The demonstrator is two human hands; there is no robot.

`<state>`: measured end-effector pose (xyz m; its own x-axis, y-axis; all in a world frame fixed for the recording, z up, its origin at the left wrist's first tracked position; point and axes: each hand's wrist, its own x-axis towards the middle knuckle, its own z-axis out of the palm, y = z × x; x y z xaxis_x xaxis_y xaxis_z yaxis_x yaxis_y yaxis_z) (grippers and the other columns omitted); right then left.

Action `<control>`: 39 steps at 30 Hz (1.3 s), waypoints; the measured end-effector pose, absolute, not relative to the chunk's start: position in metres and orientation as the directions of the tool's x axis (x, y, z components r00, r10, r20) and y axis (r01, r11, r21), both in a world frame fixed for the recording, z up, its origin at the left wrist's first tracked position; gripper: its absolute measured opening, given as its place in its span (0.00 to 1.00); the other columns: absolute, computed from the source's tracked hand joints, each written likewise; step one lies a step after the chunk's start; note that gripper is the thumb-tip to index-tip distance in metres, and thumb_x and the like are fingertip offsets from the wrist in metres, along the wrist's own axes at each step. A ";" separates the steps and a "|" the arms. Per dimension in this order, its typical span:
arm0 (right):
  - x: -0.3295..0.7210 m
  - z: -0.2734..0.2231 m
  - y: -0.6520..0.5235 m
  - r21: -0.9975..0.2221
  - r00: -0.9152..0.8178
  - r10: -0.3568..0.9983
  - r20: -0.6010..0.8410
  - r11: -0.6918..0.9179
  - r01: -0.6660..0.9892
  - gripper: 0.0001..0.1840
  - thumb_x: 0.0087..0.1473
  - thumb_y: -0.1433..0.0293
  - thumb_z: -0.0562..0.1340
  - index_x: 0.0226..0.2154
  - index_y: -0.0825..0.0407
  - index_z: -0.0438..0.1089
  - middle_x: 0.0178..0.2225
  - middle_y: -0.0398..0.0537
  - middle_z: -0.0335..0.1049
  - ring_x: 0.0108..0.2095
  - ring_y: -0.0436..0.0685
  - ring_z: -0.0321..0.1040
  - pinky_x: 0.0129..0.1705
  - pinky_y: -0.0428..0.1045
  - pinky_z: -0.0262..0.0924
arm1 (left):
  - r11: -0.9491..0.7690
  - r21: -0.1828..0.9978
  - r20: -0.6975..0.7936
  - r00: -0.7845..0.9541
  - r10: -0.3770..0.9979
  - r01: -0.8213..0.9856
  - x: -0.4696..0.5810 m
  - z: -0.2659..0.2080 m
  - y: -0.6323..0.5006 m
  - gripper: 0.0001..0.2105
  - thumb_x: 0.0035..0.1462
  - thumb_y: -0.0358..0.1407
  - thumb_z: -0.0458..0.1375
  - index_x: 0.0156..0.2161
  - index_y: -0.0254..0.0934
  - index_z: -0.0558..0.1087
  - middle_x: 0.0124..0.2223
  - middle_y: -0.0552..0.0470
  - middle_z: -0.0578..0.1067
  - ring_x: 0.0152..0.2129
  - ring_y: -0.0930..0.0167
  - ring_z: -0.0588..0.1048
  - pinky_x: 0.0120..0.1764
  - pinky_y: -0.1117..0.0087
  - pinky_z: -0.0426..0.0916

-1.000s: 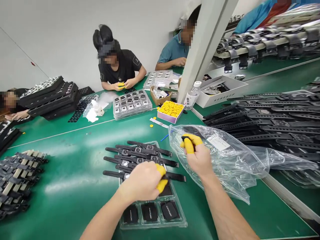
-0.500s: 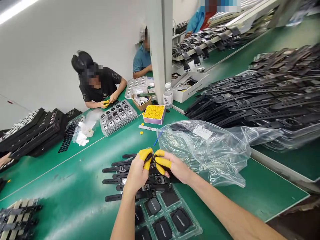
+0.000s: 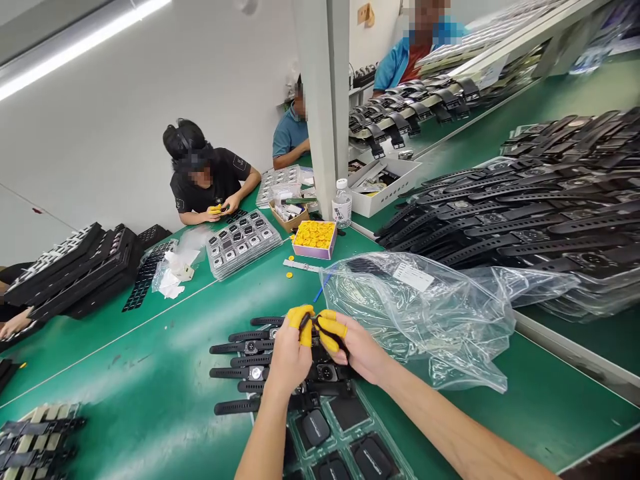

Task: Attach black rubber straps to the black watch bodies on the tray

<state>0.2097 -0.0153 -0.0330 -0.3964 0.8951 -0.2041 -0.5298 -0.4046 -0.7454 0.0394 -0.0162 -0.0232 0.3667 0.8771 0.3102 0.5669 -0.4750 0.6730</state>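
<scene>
My left hand (image 3: 289, 353) and my right hand (image 3: 356, 347) meet above a row of black watches with straps (image 3: 250, 360) lying on the green table (image 3: 150, 387). Both wear yellow finger cots. Between the fingertips they pinch one small black strap piece (image 3: 313, 325). Below the hands a clear plastic tray (image 3: 345, 433) holds black watch bodies in pockets. A crumpled clear plastic bag (image 3: 425, 313) with a white label lies just right of my right hand.
Stacks of black straps (image 3: 525, 213) fill the right side. A box of yellow finger cots (image 3: 315, 238), a water bottle (image 3: 342, 203) and a white pillar (image 3: 325, 100) stand behind. Trays of watch faces (image 3: 243, 243) and black trays (image 3: 75, 267) lie left. Co-workers sit across.
My right hand came back from the plastic bag with a small black piece and met my left hand over the watches. The view swung up and right.
</scene>
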 end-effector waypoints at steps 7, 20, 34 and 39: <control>0.213 -0.033 -0.015 -0.839 -0.523 0.840 -0.141 -0.382 -0.387 0.25 0.52 0.48 0.70 0.31 0.51 0.65 0.15 0.36 0.63 0.14 0.44 0.51 0.17 0.43 0.44 | -0.483 0.694 0.259 0.440 0.860 0.535 0.034 -0.024 -0.013 0.33 0.52 0.17 0.48 0.62 0.40 0.68 0.60 0.43 0.74 0.59 0.61 0.71 0.63 0.53 0.67; 0.205 -0.034 -0.017 -0.730 -0.368 0.895 -0.250 -0.424 -0.536 0.28 0.45 0.49 0.74 0.30 0.50 0.63 0.17 0.34 0.60 0.15 0.43 0.47 0.18 0.42 0.41 | -0.438 0.689 0.234 0.394 0.889 0.578 0.042 -0.024 -0.014 0.24 0.63 0.23 0.47 0.63 0.35 0.66 0.60 0.38 0.71 0.60 0.59 0.70 0.63 0.52 0.66; 0.204 -0.035 -0.020 -0.688 -0.319 0.924 -0.212 -0.373 -0.623 0.28 0.46 0.51 0.75 0.35 0.49 0.62 0.20 0.34 0.65 0.17 0.42 0.49 0.18 0.41 0.38 | -0.409 0.633 0.116 0.442 0.890 0.657 0.045 -0.003 -0.022 0.17 0.71 0.33 0.42 0.55 0.37 0.72 0.51 0.42 0.75 0.50 0.61 0.73 0.55 0.55 0.71; 0.201 -0.036 -0.022 -0.745 -0.330 0.926 -0.184 -0.350 -0.567 0.27 0.48 0.50 0.74 0.35 0.49 0.61 0.19 0.32 0.62 0.16 0.42 0.46 0.17 0.41 0.37 | -0.416 0.549 0.093 0.442 0.892 0.725 0.041 -0.003 -0.020 0.15 0.67 0.32 0.48 0.53 0.36 0.73 0.49 0.41 0.75 0.49 0.58 0.73 0.53 0.54 0.71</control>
